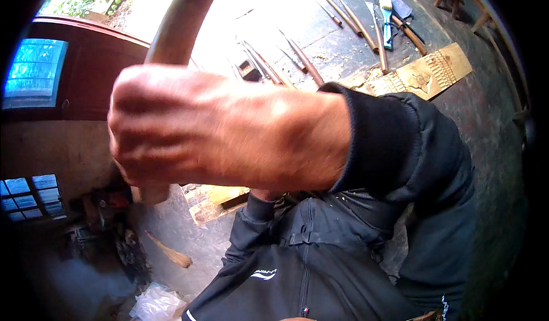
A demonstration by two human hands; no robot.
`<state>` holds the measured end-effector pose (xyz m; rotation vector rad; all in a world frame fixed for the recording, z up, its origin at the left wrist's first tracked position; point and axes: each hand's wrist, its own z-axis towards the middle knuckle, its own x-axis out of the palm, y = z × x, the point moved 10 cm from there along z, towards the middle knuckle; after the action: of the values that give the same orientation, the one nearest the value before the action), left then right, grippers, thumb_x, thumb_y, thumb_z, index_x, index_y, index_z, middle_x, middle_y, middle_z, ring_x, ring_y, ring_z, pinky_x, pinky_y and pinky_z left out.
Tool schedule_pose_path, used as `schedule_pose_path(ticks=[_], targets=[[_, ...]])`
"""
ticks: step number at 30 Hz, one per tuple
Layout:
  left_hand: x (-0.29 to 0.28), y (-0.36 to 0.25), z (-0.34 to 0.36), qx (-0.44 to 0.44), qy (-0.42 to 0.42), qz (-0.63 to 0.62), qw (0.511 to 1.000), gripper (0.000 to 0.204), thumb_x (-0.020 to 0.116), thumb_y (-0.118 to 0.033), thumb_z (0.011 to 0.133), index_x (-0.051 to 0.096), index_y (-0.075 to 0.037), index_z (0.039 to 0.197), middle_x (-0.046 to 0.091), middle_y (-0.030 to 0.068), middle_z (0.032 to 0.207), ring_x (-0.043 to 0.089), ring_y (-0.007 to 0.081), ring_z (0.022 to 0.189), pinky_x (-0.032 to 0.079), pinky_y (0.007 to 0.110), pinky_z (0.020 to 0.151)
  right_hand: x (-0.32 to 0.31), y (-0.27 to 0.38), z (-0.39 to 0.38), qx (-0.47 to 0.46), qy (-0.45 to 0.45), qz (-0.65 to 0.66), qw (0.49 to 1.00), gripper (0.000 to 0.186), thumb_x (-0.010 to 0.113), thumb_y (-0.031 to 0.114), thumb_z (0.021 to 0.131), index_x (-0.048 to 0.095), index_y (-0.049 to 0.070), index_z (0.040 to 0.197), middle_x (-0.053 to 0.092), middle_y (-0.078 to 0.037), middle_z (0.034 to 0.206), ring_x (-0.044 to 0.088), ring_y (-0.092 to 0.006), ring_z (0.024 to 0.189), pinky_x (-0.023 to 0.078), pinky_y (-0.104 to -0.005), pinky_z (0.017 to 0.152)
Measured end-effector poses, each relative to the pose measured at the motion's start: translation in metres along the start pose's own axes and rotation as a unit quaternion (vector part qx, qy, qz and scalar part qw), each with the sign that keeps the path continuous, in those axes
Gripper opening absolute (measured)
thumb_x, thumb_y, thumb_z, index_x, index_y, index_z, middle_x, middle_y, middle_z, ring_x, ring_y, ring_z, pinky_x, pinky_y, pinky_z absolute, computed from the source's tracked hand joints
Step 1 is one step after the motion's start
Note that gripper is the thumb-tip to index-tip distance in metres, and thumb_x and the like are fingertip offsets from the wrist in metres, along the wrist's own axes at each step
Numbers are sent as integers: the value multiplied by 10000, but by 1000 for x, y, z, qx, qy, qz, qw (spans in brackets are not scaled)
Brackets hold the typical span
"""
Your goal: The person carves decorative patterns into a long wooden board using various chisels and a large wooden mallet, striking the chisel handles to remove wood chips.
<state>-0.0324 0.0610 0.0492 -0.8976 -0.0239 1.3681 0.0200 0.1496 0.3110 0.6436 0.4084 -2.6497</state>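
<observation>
My right hand [194,126] is raised close to the camera across the middle of the view, its fingers wrapped round a thick wooden handle [174,26] that runs up out of the top edge. My left hand [264,194] shows only as a sliver behind and below my right wrist, so its fingers and whatever they touch are hidden. A carved pale wooden board [452,64] lies on the work surface at the right and continues behind my arm to the lower middle, where a pale plank end [209,209] shows.
Several chisels [309,64] and a blue-handled brush [386,26] lie on the bench [429,24]. Wooden stools [449,1] stand at far right. At left are windows [31,75], dark cluttered objects [103,212], a straw broom [171,252] on the floor and a white plastic bag [157,301].
</observation>
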Motion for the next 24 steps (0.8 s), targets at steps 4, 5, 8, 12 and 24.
schedule_pose_path(ticks=[4, 5, 8, 12, 24], targets=[[-1, 3, 1, -13, 1, -7, 1000, 275, 788, -139, 979, 720, -16, 1215, 803, 108, 1019, 774, 262, 896, 601, 354, 824, 7, 1, 26, 88, -32, 70, 993, 204, 807, 245, 845, 772, 91, 975, 796, -18, 989, 764, -225, 884, 571, -412, 770], [-3, 4, 1, -15, -1, -7, 1000, 269, 787, -138, 983, 720, -15, 1213, 803, 108, 1023, 774, 258, 901, 602, 354, 829, 20, 17, 24, 54, 17, 3, 998, 152, 785, 258, 858, 786, 116, 913, 778, 16, 925, 738, -193, 815, 530, -408, 719], [-1, 7, 1, -28, -2, -16, 999, 251, 782, -133, 995, 722, -14, 1208, 803, 106, 1034, 774, 249, 918, 605, 354, 842, 30, 22, 19, 21, 55, -44, 997, 121, 772, 279, 870, 798, 161, 872, 738, 59, 855, 710, -166, 784, 486, -401, 689], [1, 10, 2, -51, -4, -29, 998, 228, 775, -128, 1011, 723, -12, 1200, 802, 103, 1049, 774, 236, 940, 610, 353, 859, -5, -14, 23, 135, -89, 97, 982, 216, 791, 300, 838, 761, 141, 982, 716, 17, 931, 720, -198, 939, 531, -427, 825], [-27, 78, -2, -348, -89, -326, 875, 219, 740, -85, 1054, 714, -1, 1255, 776, 122, 1176, 767, 245, 1081, 640, 395, 973, 9, -94, -135, 467, -34, 323, 822, 492, 859, 230, 892, 701, 3, 1300, 767, -121, 1210, 749, -246, 1113, 576, -392, 1018]])
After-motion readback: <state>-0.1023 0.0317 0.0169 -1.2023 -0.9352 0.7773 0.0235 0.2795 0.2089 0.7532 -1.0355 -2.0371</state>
